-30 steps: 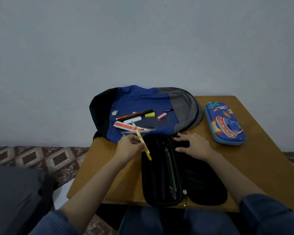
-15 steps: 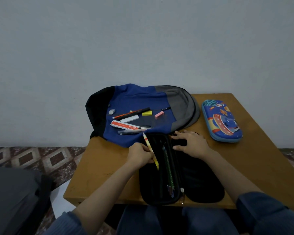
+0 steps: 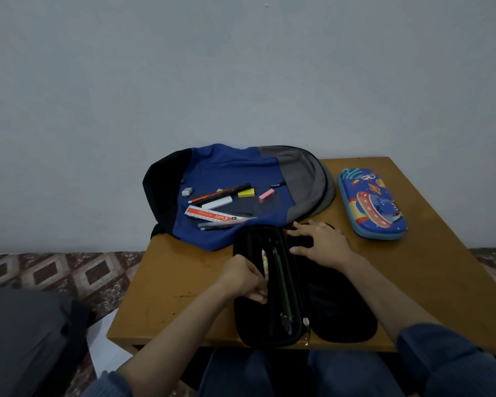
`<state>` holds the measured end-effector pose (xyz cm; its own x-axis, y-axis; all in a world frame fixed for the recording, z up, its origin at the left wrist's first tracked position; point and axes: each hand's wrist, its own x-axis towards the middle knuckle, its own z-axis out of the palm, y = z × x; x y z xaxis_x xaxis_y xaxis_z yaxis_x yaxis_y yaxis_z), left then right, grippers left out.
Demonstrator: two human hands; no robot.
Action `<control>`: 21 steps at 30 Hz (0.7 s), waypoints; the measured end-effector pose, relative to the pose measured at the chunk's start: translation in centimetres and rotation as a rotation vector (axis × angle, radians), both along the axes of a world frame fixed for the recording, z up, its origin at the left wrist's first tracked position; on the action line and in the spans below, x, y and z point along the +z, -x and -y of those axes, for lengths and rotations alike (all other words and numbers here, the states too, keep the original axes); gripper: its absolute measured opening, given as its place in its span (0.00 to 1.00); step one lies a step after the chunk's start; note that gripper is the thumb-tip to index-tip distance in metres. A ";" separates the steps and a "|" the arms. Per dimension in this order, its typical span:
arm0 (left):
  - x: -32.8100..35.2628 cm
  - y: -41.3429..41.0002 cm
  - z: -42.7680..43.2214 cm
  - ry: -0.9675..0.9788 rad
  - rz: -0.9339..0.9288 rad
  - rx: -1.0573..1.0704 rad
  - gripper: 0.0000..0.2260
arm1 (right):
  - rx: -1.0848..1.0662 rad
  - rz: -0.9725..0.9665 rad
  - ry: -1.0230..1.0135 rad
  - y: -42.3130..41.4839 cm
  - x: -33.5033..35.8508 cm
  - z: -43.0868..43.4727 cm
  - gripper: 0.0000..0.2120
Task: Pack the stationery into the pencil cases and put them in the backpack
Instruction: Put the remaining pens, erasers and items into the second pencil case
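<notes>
At the near edge of the bench [image 3: 427, 282] the black pencil case [image 3: 252, 319] is laid open; a yellow pencil [image 3: 265, 260] is pinched by the left hand [image 3: 241, 277] inside it; its lid half is pressed flat by the spread right hand [image 3: 324, 245], presumably to steady it; more stationery [image 3: 215, 217] is seen on the backpack [image 3: 229, 167].

The left hand [image 3: 242, 277] now lies over the black case [image 3: 267, 285], and the yellow pencil [image 3: 265, 260], earlier raised above it, lies inside.
</notes>
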<state>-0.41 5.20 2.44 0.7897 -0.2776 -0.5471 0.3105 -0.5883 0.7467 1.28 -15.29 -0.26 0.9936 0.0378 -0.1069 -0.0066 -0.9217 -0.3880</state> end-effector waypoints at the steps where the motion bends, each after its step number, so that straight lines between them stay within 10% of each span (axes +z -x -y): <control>1: 0.0 0.2 0.1 0.008 0.000 -0.011 0.08 | 0.002 -0.001 0.001 0.0 0.0 0.0 0.23; 21: -1.3 1.0 0.9 -0.078 0.162 0.044 0.07 | -0.004 0.021 -0.008 0.3 -0.2 -0.1 0.22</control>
<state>-1.45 4.26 1.11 0.8795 -0.2030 -0.4305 0.2165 -0.6348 0.7417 0.93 -15.17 -0.42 0.9957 0.0344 -0.0858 -0.0024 -0.9185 -0.3955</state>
